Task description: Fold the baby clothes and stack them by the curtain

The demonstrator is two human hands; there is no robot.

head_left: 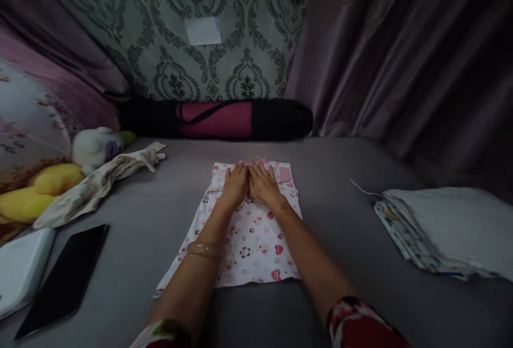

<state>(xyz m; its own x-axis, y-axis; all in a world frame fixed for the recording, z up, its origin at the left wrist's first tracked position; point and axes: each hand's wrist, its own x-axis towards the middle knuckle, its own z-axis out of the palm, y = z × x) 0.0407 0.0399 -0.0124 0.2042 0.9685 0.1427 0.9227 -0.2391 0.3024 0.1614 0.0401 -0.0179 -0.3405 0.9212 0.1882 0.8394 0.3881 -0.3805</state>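
Note:
A white child's garment (256, 246) with pink and red hearts and flowers lies spread on the grey bed sheet (336, 262). Its far part is folded over, and a plain pink patch (285, 175) shows at the far right corner. My left hand (236, 181) rests palm down on the folded band, fingers stretched out. Beside it, my right hand (262, 181) presses flat on the same band, with the two thumbs almost touching. Both hands hide the middle of the fold. The exact kind of garment cannot be made out.
Folded cloths (444, 230) are stacked at the right. To the left lie a black phone (64, 281), a white box-shaped device (24, 268), a crumpled patterned cloth (100, 182) and plush toys (60, 179). A long black and maroon bag (216, 119) lies along the wall.

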